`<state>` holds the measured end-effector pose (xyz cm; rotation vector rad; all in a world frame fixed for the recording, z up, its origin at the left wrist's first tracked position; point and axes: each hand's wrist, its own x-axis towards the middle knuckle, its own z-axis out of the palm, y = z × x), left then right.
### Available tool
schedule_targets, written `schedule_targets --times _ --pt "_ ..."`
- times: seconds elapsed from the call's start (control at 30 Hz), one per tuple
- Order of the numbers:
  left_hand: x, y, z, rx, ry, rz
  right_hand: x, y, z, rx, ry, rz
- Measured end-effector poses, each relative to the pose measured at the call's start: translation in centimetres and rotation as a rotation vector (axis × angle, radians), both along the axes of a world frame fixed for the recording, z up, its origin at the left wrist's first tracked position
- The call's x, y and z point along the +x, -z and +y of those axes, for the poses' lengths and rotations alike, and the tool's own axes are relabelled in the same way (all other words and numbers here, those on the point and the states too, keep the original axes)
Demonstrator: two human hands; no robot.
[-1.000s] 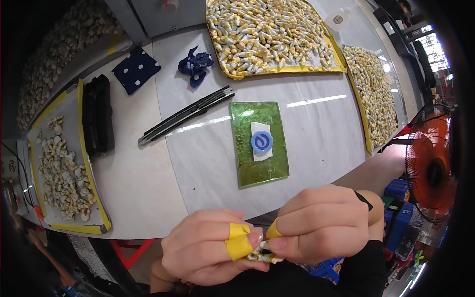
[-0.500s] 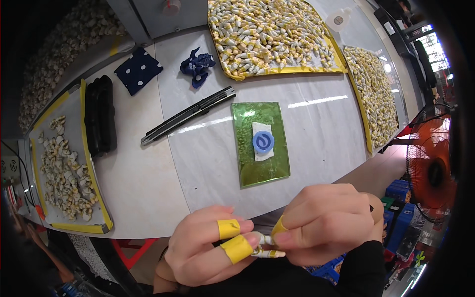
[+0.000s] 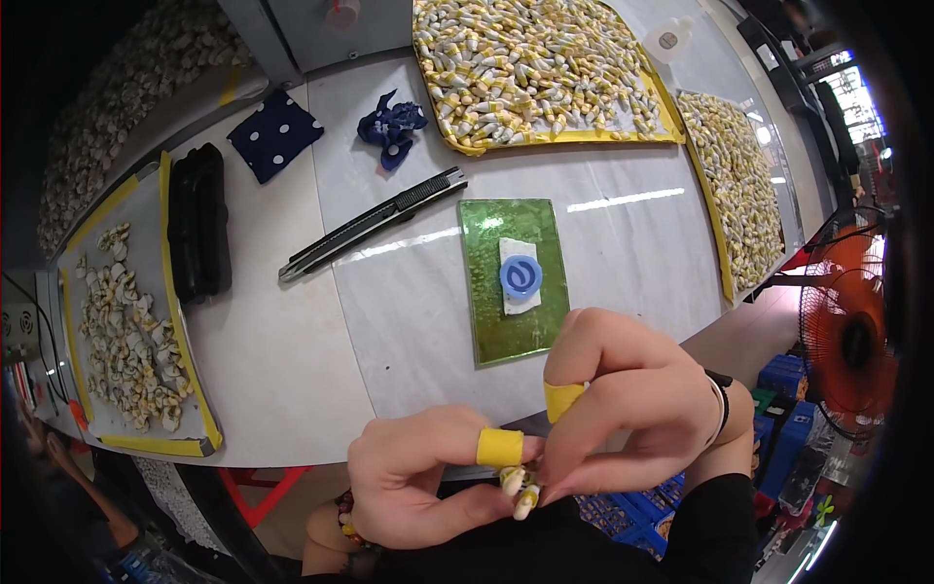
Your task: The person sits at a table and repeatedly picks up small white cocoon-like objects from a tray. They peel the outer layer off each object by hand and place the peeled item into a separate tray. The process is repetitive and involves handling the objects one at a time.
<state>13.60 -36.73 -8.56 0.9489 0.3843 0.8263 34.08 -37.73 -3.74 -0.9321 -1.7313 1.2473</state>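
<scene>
Two small white-and-yellow molded pieces (image 3: 521,490) sit close together, just off the table's near edge. My left hand (image 3: 418,477) pinches them between thumb and forefinger, a yellow tape band on that forefinger. Closed in a pinch, my right hand (image 3: 632,404) meets the same pieces from the right, its thumb tip against them; it too wears yellow tape on a finger. Fingertips partly hide the pieces. Beyond my hands lies a green glass plate (image 3: 486,326) carrying a white pad (image 3: 508,303) and a small blue round cup (image 3: 521,277).
A black utility knife (image 3: 375,224) lies left of the plate. Behind are a dark dotted cloth (image 3: 276,136) and a crumpled blue cloth (image 3: 391,129). Yellow-edged trays of small pieces stand at back (image 3: 535,73), right (image 3: 732,185) and left (image 3: 136,336). An orange fan (image 3: 851,326) stands right.
My right hand has lifted and opened its grip shape slightly, wrist more exposed. My left hand has turned, so the pieces now point toward me rather than rightward.
</scene>
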Motion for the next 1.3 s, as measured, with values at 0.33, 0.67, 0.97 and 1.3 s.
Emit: schedule_targets --times 0.33,0.67,0.97,1.3 --pt "0.0 -0.6 0.9 0.315 0.063 0.074 0.0 0.8 -0.1 0.29 -0.035 0.011" --pt "-0.3 -1.4 1.1 0.467 0.07 0.204 -0.3 0.4 -0.2 0.29 -0.041 0.105" --pt "0.2 -1.3 0.4 0.303 -0.029 0.178 -0.3 0.9 0.1 0.288 -0.101 0.032" --pt "0.4 0.3 -0.1 -0.164 0.028 -0.129 -0.4 -0.3 -0.4 0.127 0.062 -0.126"
